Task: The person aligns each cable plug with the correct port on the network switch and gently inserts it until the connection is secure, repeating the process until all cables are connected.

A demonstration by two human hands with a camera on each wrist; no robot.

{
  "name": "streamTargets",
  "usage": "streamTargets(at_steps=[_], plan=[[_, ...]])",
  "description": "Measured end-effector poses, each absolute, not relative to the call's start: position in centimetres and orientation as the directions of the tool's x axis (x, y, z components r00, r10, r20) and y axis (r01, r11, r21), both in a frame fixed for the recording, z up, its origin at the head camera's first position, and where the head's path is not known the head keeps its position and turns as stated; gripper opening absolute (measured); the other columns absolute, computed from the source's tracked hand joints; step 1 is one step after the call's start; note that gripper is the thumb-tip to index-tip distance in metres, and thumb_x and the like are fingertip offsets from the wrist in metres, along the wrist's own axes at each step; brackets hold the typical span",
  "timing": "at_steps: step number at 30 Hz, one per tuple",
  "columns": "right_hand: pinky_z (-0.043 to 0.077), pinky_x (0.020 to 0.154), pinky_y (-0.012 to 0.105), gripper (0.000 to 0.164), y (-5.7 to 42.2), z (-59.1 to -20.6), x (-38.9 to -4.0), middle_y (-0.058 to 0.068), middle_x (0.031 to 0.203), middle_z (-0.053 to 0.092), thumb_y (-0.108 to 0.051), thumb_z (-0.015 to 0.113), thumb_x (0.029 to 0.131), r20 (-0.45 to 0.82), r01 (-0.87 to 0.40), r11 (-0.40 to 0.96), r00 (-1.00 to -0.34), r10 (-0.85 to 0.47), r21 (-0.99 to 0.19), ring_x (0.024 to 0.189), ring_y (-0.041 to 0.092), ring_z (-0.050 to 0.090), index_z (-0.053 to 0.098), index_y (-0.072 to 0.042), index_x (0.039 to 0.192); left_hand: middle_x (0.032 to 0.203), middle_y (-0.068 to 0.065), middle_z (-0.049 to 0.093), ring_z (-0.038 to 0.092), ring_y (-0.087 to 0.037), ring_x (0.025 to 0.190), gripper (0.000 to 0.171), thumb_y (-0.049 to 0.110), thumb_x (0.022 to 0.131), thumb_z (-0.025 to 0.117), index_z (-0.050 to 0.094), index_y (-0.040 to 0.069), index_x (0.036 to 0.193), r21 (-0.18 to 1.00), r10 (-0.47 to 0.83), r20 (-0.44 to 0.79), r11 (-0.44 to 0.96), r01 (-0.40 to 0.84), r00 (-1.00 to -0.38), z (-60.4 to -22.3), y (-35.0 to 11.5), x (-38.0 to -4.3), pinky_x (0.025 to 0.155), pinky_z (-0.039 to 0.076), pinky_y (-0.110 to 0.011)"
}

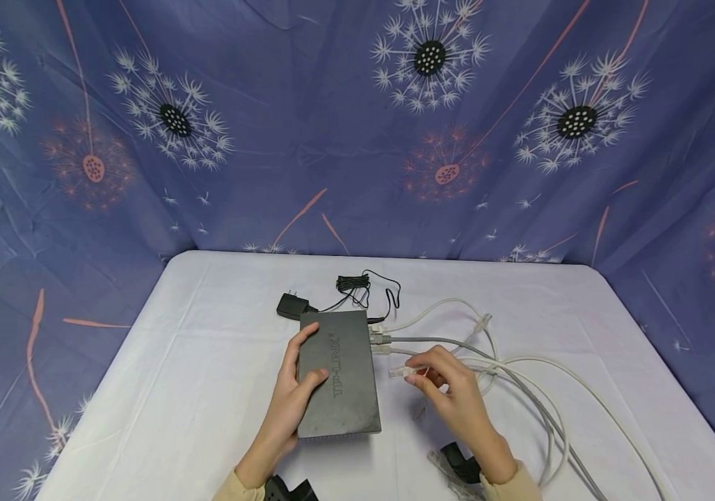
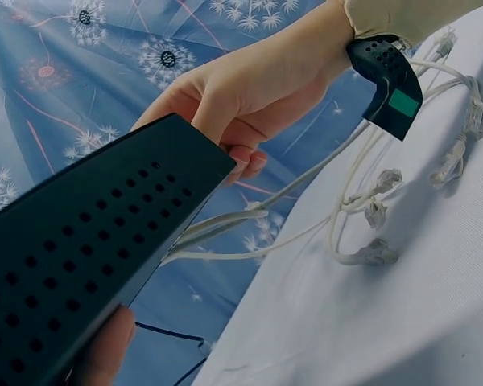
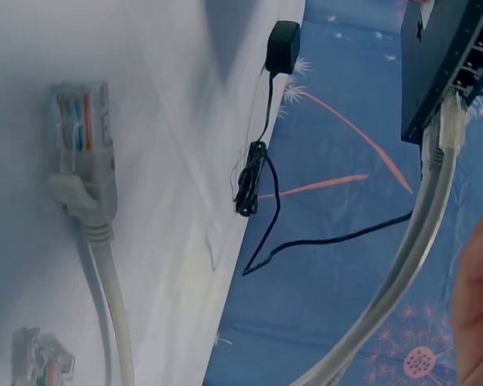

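Note:
My left hand [image 1: 288, 403] grips a dark grey TP-LINK network switch [image 1: 348, 376] by its left side, thumb on the top face. In the left wrist view the switch [image 2: 105, 233] is tilted, with rows of vent holes. Pale and grey network cables [image 1: 420, 339] run into ports on its right side; the right wrist view shows open port holes [image 3: 471, 76] beside plugged cables [image 3: 447, 137]. Just right of the switch, my right hand [image 1: 458, 396] pinches a network cable by its clear plug [image 1: 398, 373], which points at the switch and stands apart from it.
A black power adapter [image 1: 293, 306] and its bundled cord [image 1: 352, 283] lie behind the switch, the cord leading to the switch's back right corner. Pale cables [image 1: 558, 417] loop across the table's right side. Loose plugs [image 3: 84, 153] lie near the right wrist. A patterned blue cloth [image 1: 332, 139] hangs behind.

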State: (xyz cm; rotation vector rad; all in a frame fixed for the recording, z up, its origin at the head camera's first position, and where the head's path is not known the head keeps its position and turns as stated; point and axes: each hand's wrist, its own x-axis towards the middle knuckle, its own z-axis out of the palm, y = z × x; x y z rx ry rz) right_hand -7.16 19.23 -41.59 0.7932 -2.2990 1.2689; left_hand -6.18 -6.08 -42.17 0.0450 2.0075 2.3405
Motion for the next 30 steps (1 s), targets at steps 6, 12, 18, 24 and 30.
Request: streamTargets(at_steps=[6, 12, 18, 24, 30], plan=[[0.038, 0.051, 0.015, 0.023, 18.7, -41.8, -7.2, -0.003, 0.086, 0.058, -0.002, 0.072, 0.080, 0.611, -0.653, 0.479, -0.745, -0.267, -0.587, 0.057, 0.002, 0.045, 0.067, -0.013, 0.100, 0.155, 0.002, 0.017, 0.021, -0.021, 0.137, 0.068, -0.001, 0.087, 0.051, 0.036, 0.032, 0.145, 0.985, 0.072, -0.020, -0.168, -0.032, -0.997, -42.0, -6.0, -6.2, 0.102, 0.021, -0.049], [0.036, 0.049, 0.013, 0.018, 18.2, -41.5, -7.3, -0.004, 0.084, 0.059, -0.003, 0.071, 0.083, 0.646, -0.670, 0.492, -0.721, -0.252, -0.556, 0.054, 0.000, 0.041, 0.069, -0.012, 0.098, 0.154, 0.005, 0.018, 0.024, -0.020, 0.135, 0.069, -0.001, 0.087, 0.051, 0.035, 0.033, 0.145, 0.983, 0.079, -0.023, -0.179, -0.037, -0.997, -41.8, -5.9, -6.1, 0.101, 0.022, -0.047], [0.032, 0.048, 0.012, 0.015, 17.8, -41.3, -7.3, -0.004, 0.080, 0.060, -0.004, 0.071, 0.083, 0.678, -0.691, 0.507, -0.690, -0.253, -0.515, 0.052, -0.001, 0.036, 0.070, -0.012, 0.096, 0.154, 0.004, 0.018, 0.026, -0.020, 0.133, 0.069, -0.001, 0.087, 0.051, 0.036, 0.033, 0.145, 0.984, 0.085, -0.012, -0.174, -0.027, -0.996, -41.7, -5.8, -6.0, 0.100, 0.024, -0.046], [0.031, 0.047, 0.012, 0.011, 17.6, -41.4, -7.3, -0.004, 0.080, 0.061, -0.009, 0.070, 0.085, 0.680, -0.682, 0.540, -0.689, -0.249, -0.494, 0.051, -0.001, 0.034, 0.070, -0.012, 0.095, 0.154, 0.004, 0.018, 0.025, -0.020, 0.133, 0.069, -0.001, 0.087, 0.051, 0.036, 0.034, 0.144, 0.985, 0.086, -0.007, -0.169, -0.022, -0.996, -41.6, -5.8, -6.0, 0.100, 0.023, -0.047], [0.031, 0.046, 0.013, 0.010, 17.5, -41.3, -7.3, -0.004, 0.081, 0.063, -0.019, 0.067, 0.089, 0.669, -0.667, 0.573, -0.698, -0.257, -0.476, 0.050, -0.003, 0.033, 0.070, -0.011, 0.095, 0.154, 0.005, 0.017, 0.024, -0.020, 0.134, 0.069, 0.000, 0.086, 0.051, 0.037, 0.035, 0.144, 0.987, 0.085, -0.011, -0.160, -0.025, -0.996, -41.5, -5.8, -5.9, 0.100, 0.021, -0.049]])
